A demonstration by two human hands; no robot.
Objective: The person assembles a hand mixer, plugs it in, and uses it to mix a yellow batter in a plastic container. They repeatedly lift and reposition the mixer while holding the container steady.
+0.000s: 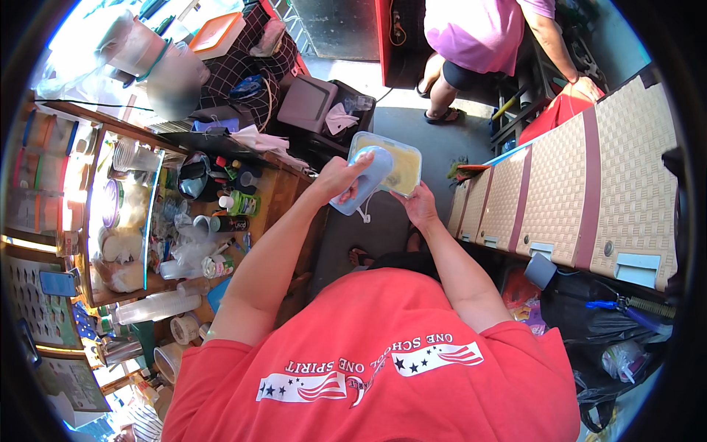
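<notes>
My left hand [343, 179] is wrapped around the handle of a pale blue appliance [371, 175] that looks like an electric hand mixer. Its far end lies over a clear rectangular plastic container [358, 139] holding a pale yellow mixture [406, 160]. A small darker patch shows in the mixture beside the appliance; whether beaters dip in there cannot be told. A white cord [365, 214] dangles below the appliance. My right hand [417, 205] grips the container's near right corner, holding it tilted above the floor.
Cups, bottles and a green-liquid bottle [243, 203] crowd the wooden counter [273, 193] at left. Beige woven-pattern cabinets [558, 190] line the right. A dark bin [362, 119] with tissue stands ahead. Another person in a purple shirt [475, 33] stands beyond, one hand on something red.
</notes>
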